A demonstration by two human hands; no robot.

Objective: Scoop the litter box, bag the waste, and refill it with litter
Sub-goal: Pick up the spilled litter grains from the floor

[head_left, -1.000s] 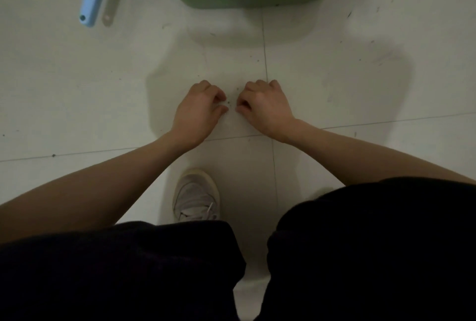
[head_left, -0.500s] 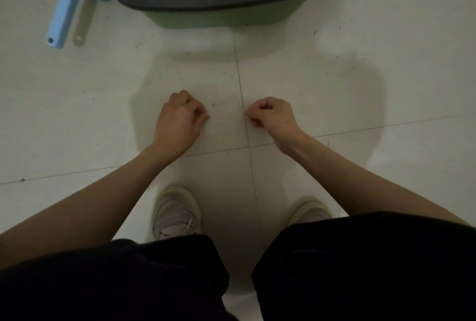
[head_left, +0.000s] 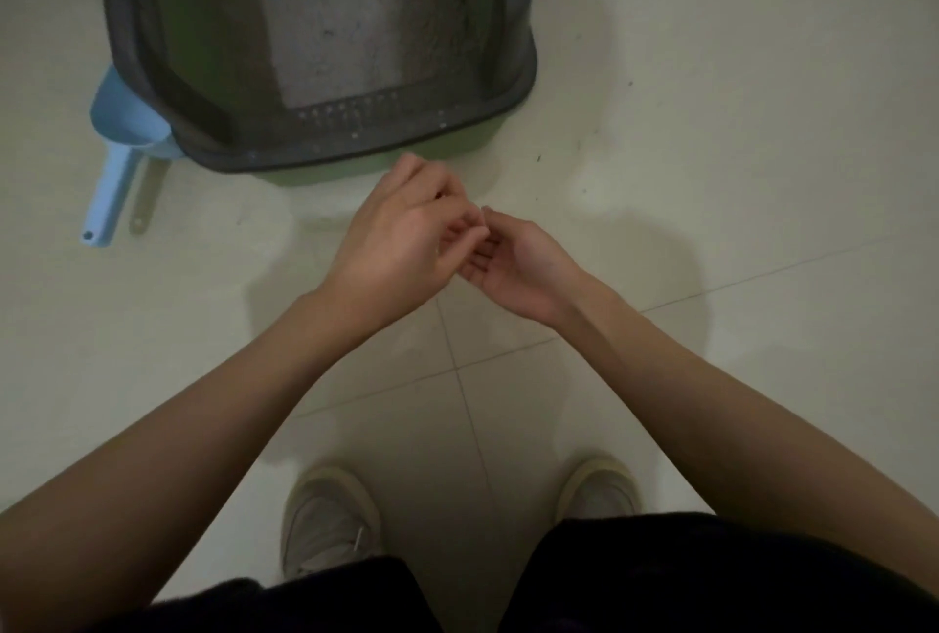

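Hovering just short of the litter box (head_left: 315, 73) on the floor (head_left: 711, 175), left hand (head_left: 401, 236) curling fingers over cupped, palm-up right hand (head_left: 513, 266), likely passing picked-up stray grains, none visible; blue scoop (head_left: 122, 165) lying untouched beside the box.

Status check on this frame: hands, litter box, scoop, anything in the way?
Left hand and right hand meet, fingers curled; contents unclear. Litter box open ahead. Blue scoop untouched beside it. Nothing in the way.
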